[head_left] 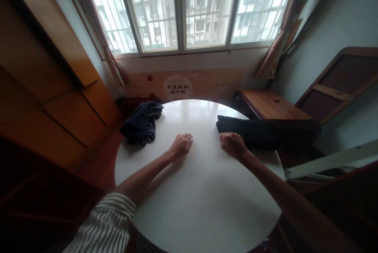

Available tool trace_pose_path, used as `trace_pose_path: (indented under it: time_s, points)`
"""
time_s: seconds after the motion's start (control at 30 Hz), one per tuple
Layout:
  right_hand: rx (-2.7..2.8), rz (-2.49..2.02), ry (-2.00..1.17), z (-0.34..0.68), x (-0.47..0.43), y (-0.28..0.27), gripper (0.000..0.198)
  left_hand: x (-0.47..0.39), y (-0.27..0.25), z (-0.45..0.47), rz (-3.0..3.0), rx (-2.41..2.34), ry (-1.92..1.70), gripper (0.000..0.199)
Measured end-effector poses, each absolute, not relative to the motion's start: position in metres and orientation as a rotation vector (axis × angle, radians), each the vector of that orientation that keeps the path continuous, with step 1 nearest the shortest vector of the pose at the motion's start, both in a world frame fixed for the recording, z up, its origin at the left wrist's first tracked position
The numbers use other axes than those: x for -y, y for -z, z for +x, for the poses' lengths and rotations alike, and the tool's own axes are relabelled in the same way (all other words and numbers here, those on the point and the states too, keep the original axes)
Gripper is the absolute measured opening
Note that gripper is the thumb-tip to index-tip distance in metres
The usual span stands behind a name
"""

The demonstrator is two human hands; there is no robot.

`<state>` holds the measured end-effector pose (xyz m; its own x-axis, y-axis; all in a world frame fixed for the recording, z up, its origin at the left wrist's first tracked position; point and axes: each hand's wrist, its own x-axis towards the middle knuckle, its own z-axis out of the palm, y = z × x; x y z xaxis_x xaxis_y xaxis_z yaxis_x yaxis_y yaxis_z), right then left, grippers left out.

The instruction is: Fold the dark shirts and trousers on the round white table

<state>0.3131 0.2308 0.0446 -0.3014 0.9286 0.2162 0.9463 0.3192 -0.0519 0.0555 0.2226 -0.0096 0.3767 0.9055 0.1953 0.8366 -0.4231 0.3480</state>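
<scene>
My left hand rests on the white round table near its middle. Its fingers are loosely stretched forward and nothing is in them. To the right, my right hand is closed at the near left corner of a folded dark garment. The fingertips are curled out of sight, and the garment lies flat in a long strip towards the table's right edge. A crumpled navy garment lies in a loose heap at the table's far left, apart from both hands.
Beyond the table stands a wooden side table at the right, with a wood-framed panel leaning by the wall. Wooden cabinets line the left. A printed banner hangs under the barred window.
</scene>
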Motion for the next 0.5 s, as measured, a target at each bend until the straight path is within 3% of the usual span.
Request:
trace_pose_path:
  time_s: [0.17,0.33,0.5]
  points:
    - [2.824,-1.280,-0.004,0.252,-0.200,-0.017,0.024,-0.203,0.005,-0.022,2.443,-1.776,-0.674,0.034]
    - [2.717,-1.197,-0.141,0.231,-0.209,0.005,0.018,-0.237,-0.050,-0.092,2.048,-2.312,-1.143,0.031]
    - [2.600,-1.177,-0.243,0.236,-0.213,0.016,0.017,-0.263,-0.081,-0.130,1.452,-2.375,-1.095,0.027]
